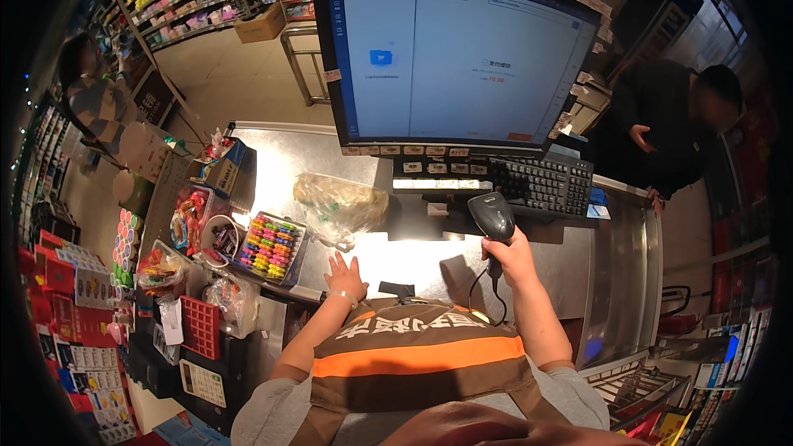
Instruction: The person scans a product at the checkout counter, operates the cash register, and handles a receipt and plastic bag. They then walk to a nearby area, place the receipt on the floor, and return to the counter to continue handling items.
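Note:
My right hand (513,255) grips the handle of a black handheld barcode scanner (492,214), whose cord hangs down towards my apron. Just beyond the scanner head lies a black keyboard (551,183). My left hand (346,277) rests on the metal counter (421,260) near its front edge, fingers spread and holding nothing. Past those fingertips lies a clear plastic bag (341,207) with something yellowish inside, not clear what. A display box of colourful small items (271,246) stands to the left of my left hand.
A large Lenovo monitor (458,62) stands behind the keyboard. Tubs of wrapped sweets (192,217), a red grid tray (199,328) and a calculator (203,382) sit at left. One person (669,124) stands beyond the counter at right, another (96,99) at far left.

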### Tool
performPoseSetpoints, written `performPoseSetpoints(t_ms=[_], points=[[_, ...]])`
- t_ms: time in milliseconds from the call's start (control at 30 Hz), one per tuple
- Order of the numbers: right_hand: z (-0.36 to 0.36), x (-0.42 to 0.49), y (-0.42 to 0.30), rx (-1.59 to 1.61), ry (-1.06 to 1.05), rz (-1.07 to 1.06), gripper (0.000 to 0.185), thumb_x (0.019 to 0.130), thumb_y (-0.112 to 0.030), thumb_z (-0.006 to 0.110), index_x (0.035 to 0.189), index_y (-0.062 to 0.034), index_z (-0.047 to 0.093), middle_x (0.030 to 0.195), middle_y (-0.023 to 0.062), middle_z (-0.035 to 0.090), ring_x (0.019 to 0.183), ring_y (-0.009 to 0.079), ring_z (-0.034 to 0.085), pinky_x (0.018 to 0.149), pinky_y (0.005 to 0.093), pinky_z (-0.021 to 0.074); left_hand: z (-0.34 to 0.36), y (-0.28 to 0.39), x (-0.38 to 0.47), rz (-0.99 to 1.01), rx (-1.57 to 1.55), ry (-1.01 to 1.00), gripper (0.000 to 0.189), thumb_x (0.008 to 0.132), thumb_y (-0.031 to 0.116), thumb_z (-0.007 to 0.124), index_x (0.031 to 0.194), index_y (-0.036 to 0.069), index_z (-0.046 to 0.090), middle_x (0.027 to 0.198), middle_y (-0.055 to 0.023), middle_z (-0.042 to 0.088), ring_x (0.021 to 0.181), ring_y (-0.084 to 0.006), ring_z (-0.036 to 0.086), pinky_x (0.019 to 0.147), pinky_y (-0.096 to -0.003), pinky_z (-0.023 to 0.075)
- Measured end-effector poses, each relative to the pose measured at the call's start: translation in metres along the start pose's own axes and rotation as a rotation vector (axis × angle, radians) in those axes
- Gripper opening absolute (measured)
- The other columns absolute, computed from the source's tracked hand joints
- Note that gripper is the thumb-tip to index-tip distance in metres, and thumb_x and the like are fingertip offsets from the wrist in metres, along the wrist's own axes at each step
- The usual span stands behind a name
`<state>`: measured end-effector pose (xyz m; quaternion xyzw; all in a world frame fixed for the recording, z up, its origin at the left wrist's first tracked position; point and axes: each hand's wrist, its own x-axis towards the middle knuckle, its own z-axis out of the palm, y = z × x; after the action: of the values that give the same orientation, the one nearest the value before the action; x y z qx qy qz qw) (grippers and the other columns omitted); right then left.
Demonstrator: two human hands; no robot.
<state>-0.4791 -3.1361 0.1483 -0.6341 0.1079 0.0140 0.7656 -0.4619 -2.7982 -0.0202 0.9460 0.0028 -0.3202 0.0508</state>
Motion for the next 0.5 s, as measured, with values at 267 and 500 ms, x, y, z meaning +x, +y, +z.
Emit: performPoseSetpoints(t_ms=[267,500], points=[[-0.004,-0.001,0.004,-0.011,-0.026,0.016,0.028,0.079,-0.003,0.070,0.105,-0.0026,0.059,0.083,0.0029,0.063,0.070,0.0114,0.060,0.064,0.0283,0.0506,0.003,-0.001,0.001,0.003,0.009,0.008,0.085,0.086,0.041,0.071,0.153,0.016,0.026,0.161,-0.0281,0.003,0.149,-0.0457,0.007,0.112,-0.0626,0.0273],[-0.006,0.000,0.011,-0.120,-0.011,0.013,0.035,0.077,-0.005,0.072,0.110,-0.0030,0.060,0.090,-0.0005,0.063,0.080,0.0078,0.057,0.072,0.0262,0.0477,0.008,-0.002,0.005,0.006,0.012,0.030,0.084,0.085,0.041,0.072,0.152,0.015,0.029,0.161,-0.0275,0.005,0.149,-0.0447,0.008,0.111,-0.0612,0.0294]])
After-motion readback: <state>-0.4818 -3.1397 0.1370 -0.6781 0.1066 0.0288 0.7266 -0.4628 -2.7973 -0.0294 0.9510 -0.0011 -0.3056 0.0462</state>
